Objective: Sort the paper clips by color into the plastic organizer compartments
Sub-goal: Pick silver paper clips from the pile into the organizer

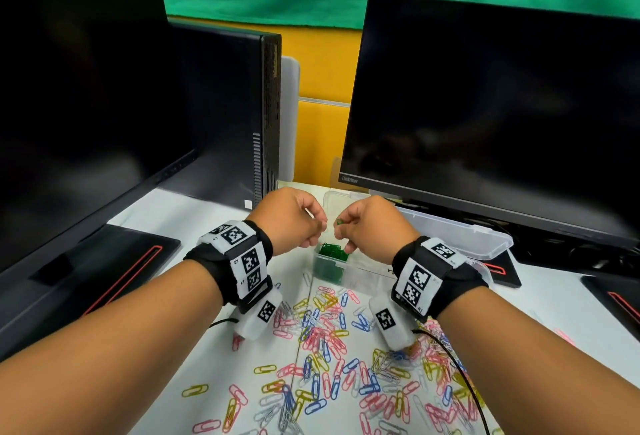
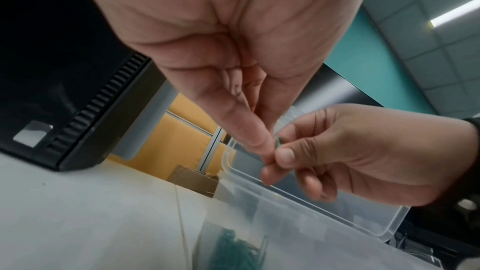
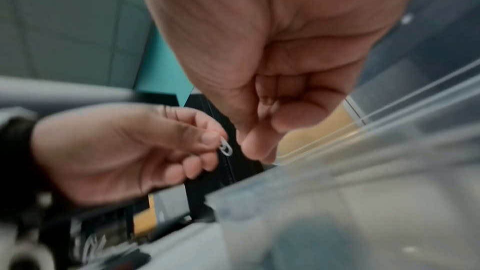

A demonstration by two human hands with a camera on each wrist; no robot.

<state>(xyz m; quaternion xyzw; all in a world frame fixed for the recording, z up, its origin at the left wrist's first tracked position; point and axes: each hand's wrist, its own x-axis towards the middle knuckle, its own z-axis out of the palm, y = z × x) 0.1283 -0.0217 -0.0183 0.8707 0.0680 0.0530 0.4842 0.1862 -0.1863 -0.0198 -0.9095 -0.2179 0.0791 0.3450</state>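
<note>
**Directly over the green compartment: both hands on linked clips**

Broadly, the bench [image 1: 194, 226] carries two dark monitors, a black computer tower [image 1: 228, 108] and, between them, the clear plastic organizer [image 1: 450, 232] with its lid swung open toward the right monitor [image 1: 491, 115]. The organizer's long axis runs left to right across the bench, just beyond the hands. Its leftmost compartment [image 1: 330, 263] holds a heap of green clips [image 1: 333, 251]; the other compartments are hidden by the right wrist or too pale to read.

Nearer the person, the mixed pile [image 1: 346, 358] of pink, blue, yellow and white clips lies spread on the bench under both forearms, well apart from the organizer's interior.

Both hands hover side by side above the green compartment, fingertips nearly touching. The right hand [image 1: 372, 226] pinches a green paper clip [image 1: 338, 222] between thumb and forefinger, remaining fingers curled. The left hand [image 1: 291, 221] pinches a white paper clip [image 3: 225, 148], seen in the right wrist view. Whether the two clips are hooked together cannot be told; judged from the posture, the person is separating them.

Judgement: the right hand sits nearer the compartment and needs only a short drop straight down. The green clip is small, thin wire, mostly hidden by the fingertips.
</note>
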